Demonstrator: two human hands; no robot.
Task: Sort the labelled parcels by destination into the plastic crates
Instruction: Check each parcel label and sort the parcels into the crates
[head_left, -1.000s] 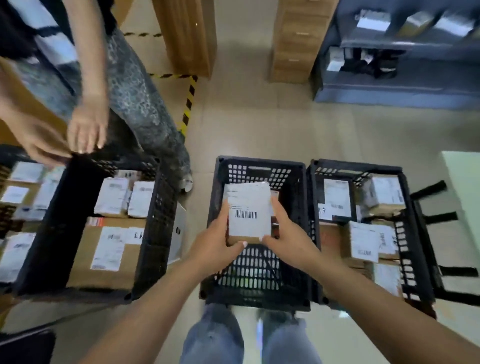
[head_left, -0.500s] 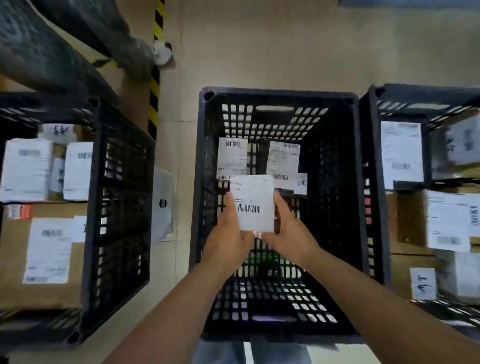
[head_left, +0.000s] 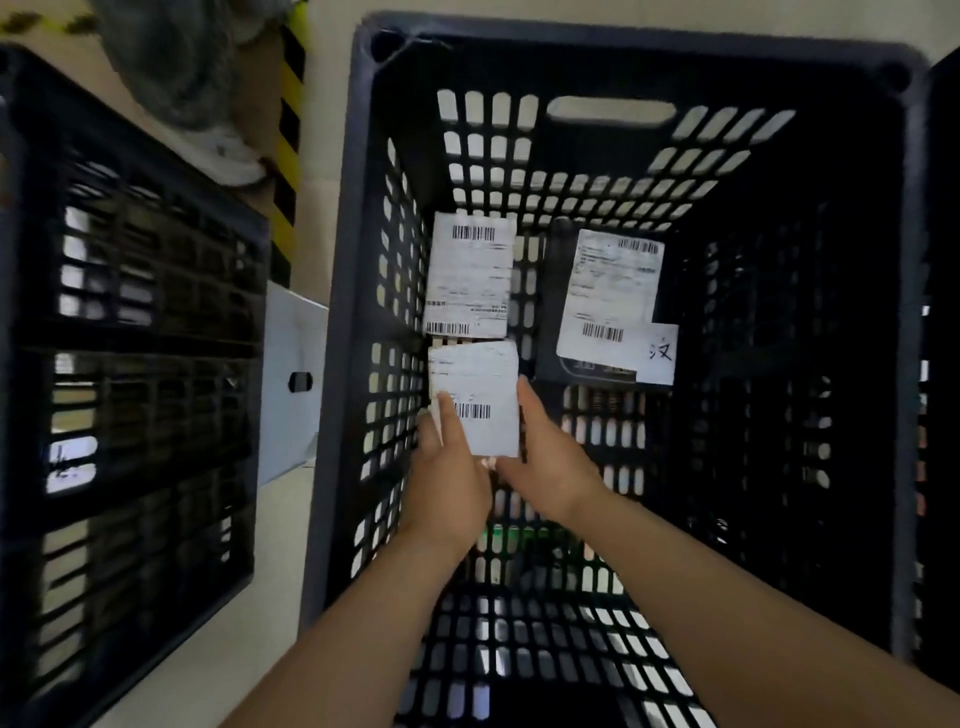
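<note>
A small parcel with a white barcode label (head_left: 480, 395) is deep inside the middle black plastic crate (head_left: 623, 41), near its left wall. My left hand (head_left: 449, 467) grips its left side and my right hand (head_left: 545, 457) its right side. Just beyond it lies another white-labelled parcel (head_left: 467, 275). To the right of that lies a dark parcel (head_left: 613, 306) with a white label and a handwritten tag.
A second black crate (head_left: 130, 338) stands to the left, a third crate's edge (head_left: 943, 312) shows at far right. A white box (head_left: 291, 384) sits between the left and middle crates. Another person's leg and shoe (head_left: 208, 119) and yellow-black floor tape (head_left: 288, 156) lie at top left.
My hands have lowered the parcel from above the middle crate down into it, toward the left wall beside the two parcels there. My head has come closer over the crate.
</note>
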